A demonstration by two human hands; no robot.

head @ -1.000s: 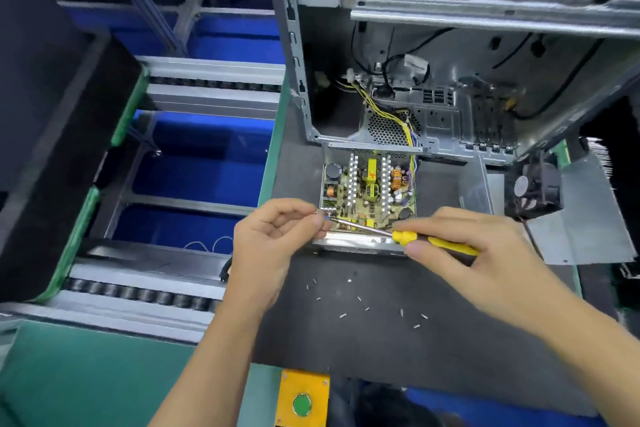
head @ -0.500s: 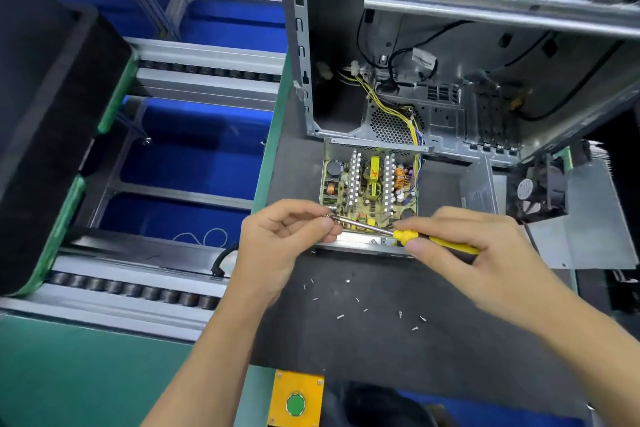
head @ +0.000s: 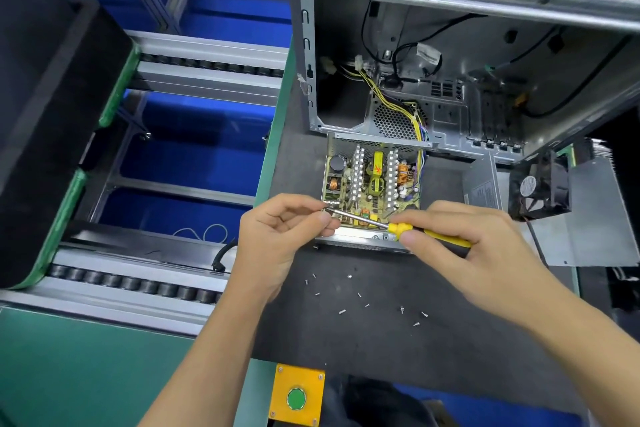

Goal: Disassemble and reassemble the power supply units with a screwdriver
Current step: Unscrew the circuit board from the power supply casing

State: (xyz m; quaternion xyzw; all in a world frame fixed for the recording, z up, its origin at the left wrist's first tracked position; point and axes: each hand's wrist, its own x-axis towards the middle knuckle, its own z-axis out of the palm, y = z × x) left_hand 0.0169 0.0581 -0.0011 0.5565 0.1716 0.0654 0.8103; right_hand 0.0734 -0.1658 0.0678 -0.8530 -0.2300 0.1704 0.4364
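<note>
Yellow-handled screwdriver (head: 412,229) held closed in the right hand (head: 464,253) — left hand (head: 280,236) pinches its tip, likely seating a screw — over the opened power supply (head: 372,184).

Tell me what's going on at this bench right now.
A person is working on an opened power supply unit lying on a dark mat in front of an empty computer case. The right hand holds a yellow-handled screwdriver, and the left hand pinches its tip at the unit's near left corner. The circuit board is exposed. Loose screws are scattered on the mat, and a detached fan sits to the right.
</note>
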